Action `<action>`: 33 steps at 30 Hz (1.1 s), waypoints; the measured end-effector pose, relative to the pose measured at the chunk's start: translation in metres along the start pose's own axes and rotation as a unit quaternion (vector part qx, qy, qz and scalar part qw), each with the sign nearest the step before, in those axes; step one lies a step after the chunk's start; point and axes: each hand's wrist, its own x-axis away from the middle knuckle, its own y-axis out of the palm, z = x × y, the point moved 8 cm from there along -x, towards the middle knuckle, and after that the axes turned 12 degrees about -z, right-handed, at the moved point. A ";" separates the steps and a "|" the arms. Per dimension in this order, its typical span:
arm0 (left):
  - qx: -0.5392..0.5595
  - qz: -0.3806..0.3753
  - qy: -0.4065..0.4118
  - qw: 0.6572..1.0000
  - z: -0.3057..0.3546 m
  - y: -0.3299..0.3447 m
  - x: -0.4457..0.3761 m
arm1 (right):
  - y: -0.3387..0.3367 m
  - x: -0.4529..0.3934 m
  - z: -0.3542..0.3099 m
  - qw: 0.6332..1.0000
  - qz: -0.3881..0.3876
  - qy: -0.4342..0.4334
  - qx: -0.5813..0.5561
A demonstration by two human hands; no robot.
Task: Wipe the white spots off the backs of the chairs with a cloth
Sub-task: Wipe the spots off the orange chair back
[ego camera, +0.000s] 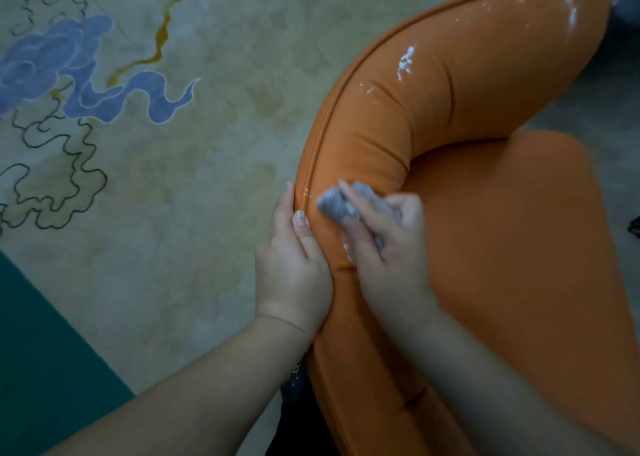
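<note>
An orange upholstered chair with a curved padded back (pixel 433 84) fills the right half of the view. White spots (pixel 405 62) streak the upper part of the back, with more near its far end (pixel 571 15) and a few small ones at the piped edge (pixel 306 194). My right hand (pixel 384 237) grips a crumpled grey cloth (pixel 341 204) and presses it on the back's rim; it is blurred. My left hand (pixel 294 254) holds the outer edge of the back, thumb lying along the piping.
A beige carpet (pixel 194 185) with blue cloud shapes and dark wavy lines covers the floor to the left. A teal area (pixel 38 362) lies at the lower left. The chair's orange seat (pixel 526 247) is at the right.
</note>
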 end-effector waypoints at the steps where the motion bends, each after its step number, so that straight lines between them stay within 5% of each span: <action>1: -0.002 0.001 0.001 1.000 0.001 0.000 0.000 | -0.001 -0.019 0.000 1.000 0.019 0.014 0.005; 4: 0.003 0.006 0.000 1.000 0.000 -0.001 0.000 | -0.002 -0.040 0.004 0.999 0.046 0.028 0.003; 10: 0.023 -0.005 -0.018 1.000 -0.001 0.000 0.001 | -0.004 0.053 -0.007 0.994 -0.091 -0.038 0.056; 15: 0.019 -0.001 -0.013 1.000 0.001 -0.001 0.000 | -0.001 -0.005 -0.001 0.997 -0.061 0.009 -0.051; 23: 0.016 -0.005 -0.022 1.000 -0.003 0.001 0.002 | -0.012 0.073 -0.001 0.990 -0.130 -0.040 0.034; 27: 0.005 0.007 -0.018 1.000 0.000 -0.002 0.001 | -0.013 0.037 -0.007 0.990 -0.092 -0.059 0.089; 33: 0.004 0.008 -0.022 1.000 -0.002 -0.001 0.003 | -0.011 0.056 0.007 0.996 -0.092 -0.007 0.006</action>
